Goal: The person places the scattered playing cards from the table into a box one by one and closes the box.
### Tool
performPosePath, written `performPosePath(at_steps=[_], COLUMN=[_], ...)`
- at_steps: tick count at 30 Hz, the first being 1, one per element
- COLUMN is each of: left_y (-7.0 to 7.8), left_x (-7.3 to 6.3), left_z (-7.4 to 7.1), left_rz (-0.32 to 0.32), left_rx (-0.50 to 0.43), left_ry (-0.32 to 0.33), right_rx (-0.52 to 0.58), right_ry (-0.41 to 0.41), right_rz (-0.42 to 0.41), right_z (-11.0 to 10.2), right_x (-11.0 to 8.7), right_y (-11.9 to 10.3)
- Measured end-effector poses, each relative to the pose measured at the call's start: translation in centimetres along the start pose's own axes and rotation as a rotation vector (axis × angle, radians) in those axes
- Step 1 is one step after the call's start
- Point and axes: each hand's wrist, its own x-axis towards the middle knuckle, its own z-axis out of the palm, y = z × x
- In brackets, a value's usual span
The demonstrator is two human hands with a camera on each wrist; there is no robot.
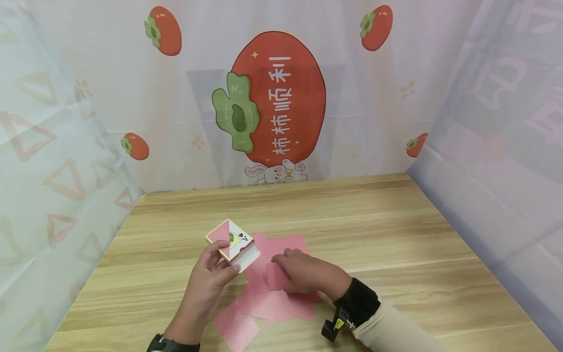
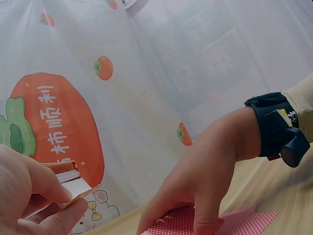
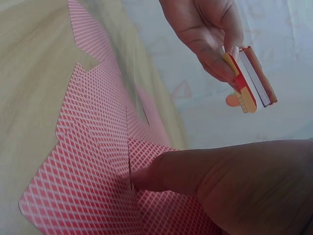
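Note:
My left hand (image 1: 210,276) grips a playing card box (image 1: 233,239) above the wooden table, its end flap hanging open toward the right. White edges of cards (image 2: 72,175) show inside the box in the left wrist view. Below and to the right, red-and-white patterned playing cards (image 1: 264,303) lie spread in an overlapping pile, backs up. Over that pile, my right hand (image 1: 308,271) pinches a playing card (image 1: 276,276), which looks slightly raised. In the right wrist view its thumb (image 3: 151,177) presses against the card; the other fingers are mostly hidden, so how many cards it holds is unclear.
The wooden table (image 1: 374,230) reaches back to a white cloth backdrop (image 1: 360,122) printed with persimmons. Cloth walls stand at the left and right. One card (image 1: 236,326) juts out at the pile's near left. A black wrist camera (image 1: 331,328) hangs by my right wrist.

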Motion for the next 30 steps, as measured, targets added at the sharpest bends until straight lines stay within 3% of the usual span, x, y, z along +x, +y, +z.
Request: performPosePath(at_steps=[12, 22, 30], left_y=[-0.2, -0.3, -0.7], left_x=[0.1, 0.2, 0.4], left_z=[0.6, 0.7, 0.7], left_rz=[0.012, 0.010, 0.022], left_rx=[-0.032, -0.033, -0.036], left_ry=[0.013, 0.014, 0.017], right_rx=[0.064, -0.047, -0.054], right_ry=[0.041, 0.125, 0.186], right_rz=[0.014, 0.007, -0.112], right_z=[-1.4, -4.4, -5.6], right_x=[-1.7, -3.5, -4.6], right_y=[1.1, 0.0, -1.3])
